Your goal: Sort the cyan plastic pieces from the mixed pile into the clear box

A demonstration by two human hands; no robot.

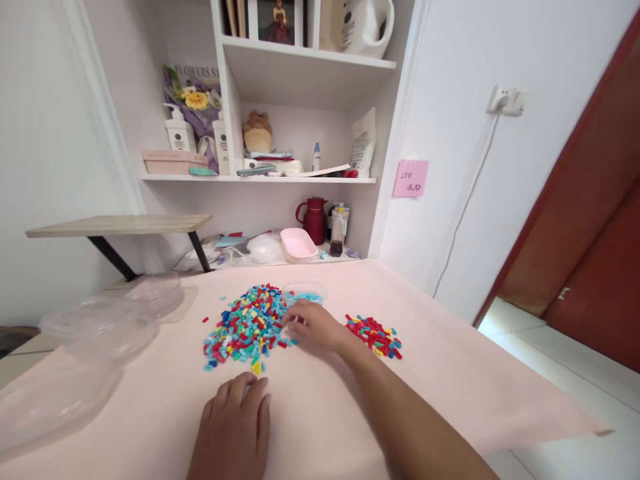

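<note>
Tabletop: pale pink, bearing everything listed below
Rounded clear plastic containers: along its left side
Large heap of small oblong multicoloured pieces: mid-tabletop
Left hand: palm down, fingers loosely bent, near side of the heap; cannot tell whether it holds anything
Right hand: fingers curled at the heap's right edge, grip hidden
Smaller, mostly red heap: right of that hand
Clear plastic dish: just beyond it, holding light-blue pieces
Yellow pieces: just beyond the left fingertips
</note>
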